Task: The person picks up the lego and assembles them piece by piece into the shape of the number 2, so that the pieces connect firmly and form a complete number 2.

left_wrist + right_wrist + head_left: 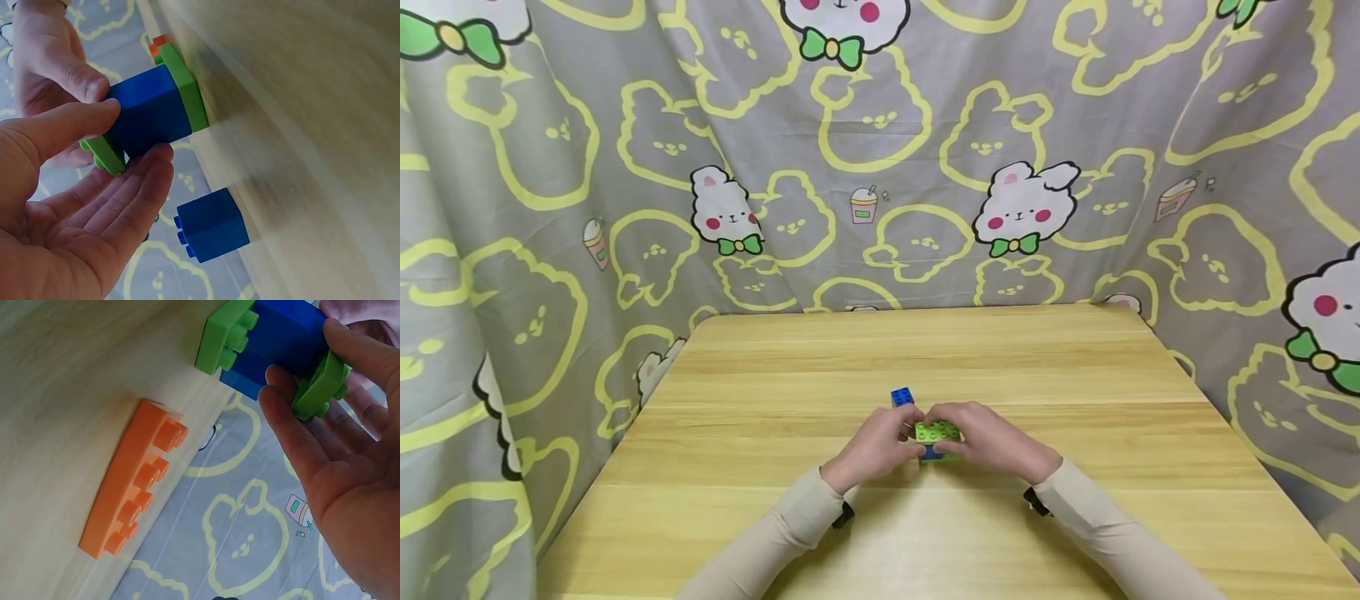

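A small stack of toy building blocks stands on the wooden table between the two hands. Its top is a light green block (937, 432), its middle a blue block (147, 106), and its base another green block (225, 339). From the left side, the left hand (882, 442) holds the stack, thumb near the top joint and fingertips on the far side. The right hand (988, 437) grips it from the opposite side, with thumb and fingers around the upper green block. Fingers hide parts of the joints.
A loose blue block (902, 397) stands upright just beyond the left hand. On the table by the right hand lies a long orange block (128, 481), hidden in the head view. Patterned curtains (880, 167) hang behind and beside the table (775, 358).
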### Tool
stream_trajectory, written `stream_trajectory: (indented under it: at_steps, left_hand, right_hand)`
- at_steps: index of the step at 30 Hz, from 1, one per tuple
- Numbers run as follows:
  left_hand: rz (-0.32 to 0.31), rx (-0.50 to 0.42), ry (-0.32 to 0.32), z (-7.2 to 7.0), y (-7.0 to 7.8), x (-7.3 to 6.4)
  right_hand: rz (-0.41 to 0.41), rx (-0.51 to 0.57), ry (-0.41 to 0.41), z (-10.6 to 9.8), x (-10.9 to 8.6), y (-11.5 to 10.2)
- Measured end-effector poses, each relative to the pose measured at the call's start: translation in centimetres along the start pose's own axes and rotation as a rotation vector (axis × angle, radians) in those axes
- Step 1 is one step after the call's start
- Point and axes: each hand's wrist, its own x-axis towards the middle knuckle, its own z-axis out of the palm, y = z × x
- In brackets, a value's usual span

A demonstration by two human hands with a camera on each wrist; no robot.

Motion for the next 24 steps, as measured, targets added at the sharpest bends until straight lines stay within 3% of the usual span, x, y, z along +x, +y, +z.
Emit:
stream_trajectory:
  at_steps: [7, 24]
  left_hand:
    - [0.007, 0.059, 0.005, -0.08, 0.03, 0.06]
    - [0.005, -0.046, -0.029, -0.13, -0.40, 0.15]
  right_hand:
    - [0.019, 0.011, -0.010, -0.42, -0.15, -0.14]
    - [0.024, 0.043, -0.030, -0.56, -0.15, 0.16]
